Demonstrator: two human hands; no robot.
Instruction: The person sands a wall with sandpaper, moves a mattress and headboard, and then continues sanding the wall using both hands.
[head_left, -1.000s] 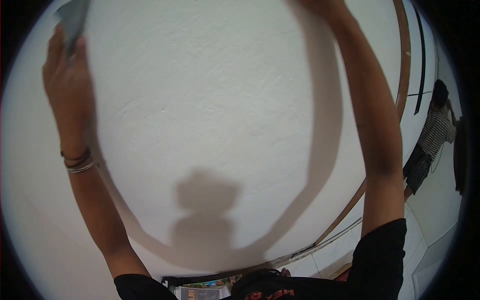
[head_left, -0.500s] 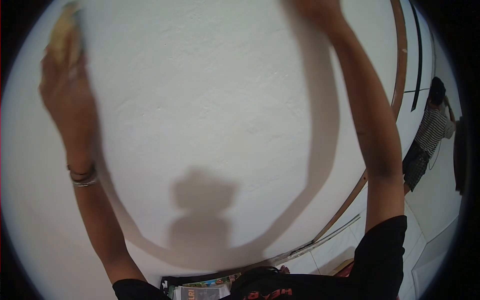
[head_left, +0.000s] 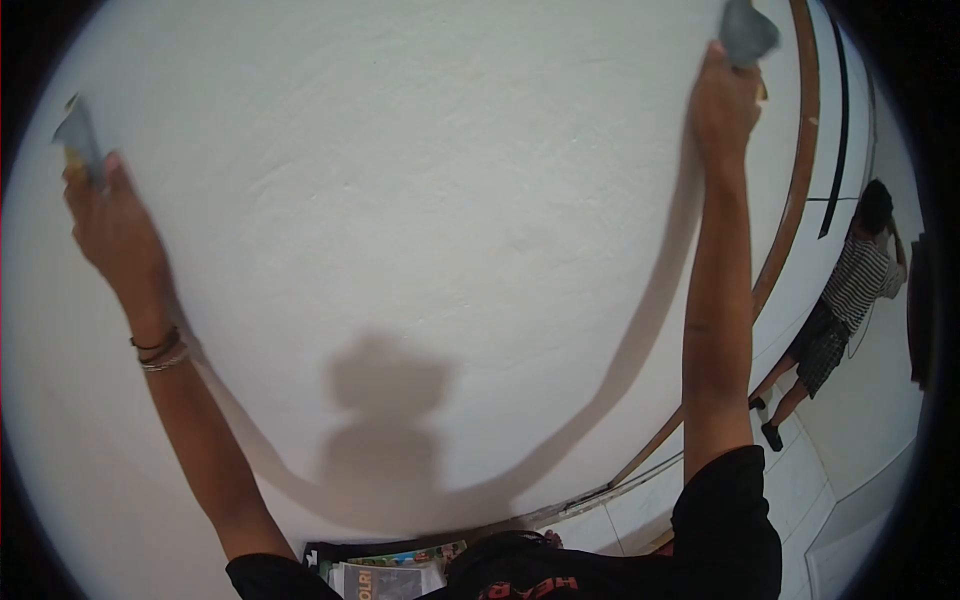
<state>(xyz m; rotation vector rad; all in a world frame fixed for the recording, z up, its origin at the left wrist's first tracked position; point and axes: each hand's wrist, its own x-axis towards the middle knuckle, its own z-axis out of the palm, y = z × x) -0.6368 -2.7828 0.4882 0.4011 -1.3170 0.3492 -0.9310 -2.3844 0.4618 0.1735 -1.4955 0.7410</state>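
My left hand (head_left: 120, 235) is raised at the far left, fingers closed on a bent piece of sandpaper (head_left: 80, 140), grey with a yellowish side. High on the right, my right hand (head_left: 725, 115) grips a second curled piece of sandpaper (head_left: 748, 35), its grey side showing and a yellow edge below the fingers. Both hands are close over the white wall (head_left: 430, 200), whose surface has small bumps and faint marks. Dark bands circle my left wrist. Shadows of my head and arms fall across the wall.
A brown wooden strip (head_left: 800, 170) curves down the right side, beside a black strip (head_left: 838, 120). Beyond it a person in a striped shirt (head_left: 855, 275) stands facing another wall. Printed papers (head_left: 390, 582) lie low at the wall's foot, near pale floor tiles (head_left: 590, 530).
My right hand has swung right and come down into fuller view with its sandpaper. The left hand has lowered and shifted slightly left. The view has turned a little.
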